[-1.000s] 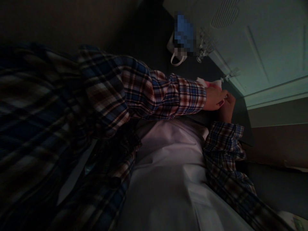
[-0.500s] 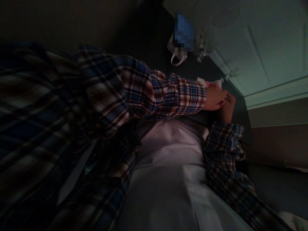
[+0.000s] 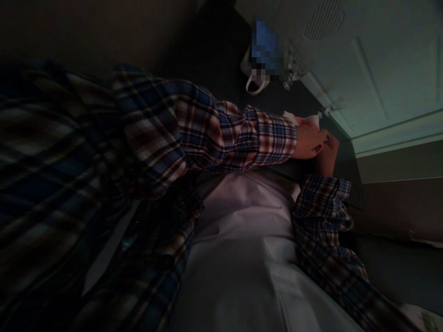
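My left hand (image 3: 306, 142) reaches across from the left in a plaid sleeve and meets my right hand (image 3: 328, 146), which comes up from below right. The two hands touch, with their fingers bent in together. Whatever lies between them is too small and dark to make out. A small red spot shows at the fingers. Just beyond my left hand lies a crumpled white and red piece (image 3: 306, 121), soft-looking like a packet or tissue. Close past it stands a clear stemmed glass (image 3: 330, 108) on the dark tabletop (image 3: 277, 99).
A pale mug (image 3: 256, 84) with a looped handle stands farther off, beside a blurred-out blue thing (image 3: 266, 46). Several clear glasses (image 3: 294, 69) cluster to its right. A pale panelled surface (image 3: 377, 69) rises behind the tabletop's edge. The scene is very dim.
The light is slightly dimmer. Both hands stay in place, with barely any shift in the fingers.
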The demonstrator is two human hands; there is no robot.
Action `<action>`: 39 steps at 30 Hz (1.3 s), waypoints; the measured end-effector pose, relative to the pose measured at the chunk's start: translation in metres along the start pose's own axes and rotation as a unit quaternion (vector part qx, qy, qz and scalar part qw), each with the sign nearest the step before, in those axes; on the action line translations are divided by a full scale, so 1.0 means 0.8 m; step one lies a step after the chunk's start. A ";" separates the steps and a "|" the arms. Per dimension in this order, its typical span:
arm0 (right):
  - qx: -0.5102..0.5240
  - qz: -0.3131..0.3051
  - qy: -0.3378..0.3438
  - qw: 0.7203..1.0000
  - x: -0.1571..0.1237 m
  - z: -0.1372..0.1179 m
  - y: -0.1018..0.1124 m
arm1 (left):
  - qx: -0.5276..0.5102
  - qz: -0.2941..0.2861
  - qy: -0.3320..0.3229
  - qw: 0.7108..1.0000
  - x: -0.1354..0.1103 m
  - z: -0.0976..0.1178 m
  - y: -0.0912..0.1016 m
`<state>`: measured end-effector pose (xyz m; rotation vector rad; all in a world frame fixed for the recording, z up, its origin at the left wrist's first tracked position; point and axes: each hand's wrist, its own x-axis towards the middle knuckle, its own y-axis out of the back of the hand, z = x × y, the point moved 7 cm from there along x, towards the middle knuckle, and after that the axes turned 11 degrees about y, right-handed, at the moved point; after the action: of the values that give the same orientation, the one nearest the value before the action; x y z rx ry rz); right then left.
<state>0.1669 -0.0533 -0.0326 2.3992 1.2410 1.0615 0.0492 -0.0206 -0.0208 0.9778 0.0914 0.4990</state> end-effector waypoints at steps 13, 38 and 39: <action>-0.008 -0.003 -0.009 1.000 0.000 0.007 0.002 | 0.007 0.003 0.006 1.000 -0.001 0.002 0.001; 0.014 0.008 -0.008 1.000 -0.002 -0.007 -0.003 | -0.001 0.000 0.001 1.000 0.000 0.001 0.001; 0.007 0.008 -0.010 1.000 -0.002 -0.007 -0.003 | -0.002 0.000 0.001 1.000 0.000 0.001 0.000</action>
<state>0.1613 -0.0539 -0.0306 2.4273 1.2281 1.0353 0.0491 -0.0210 -0.0202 0.9740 0.0929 0.4994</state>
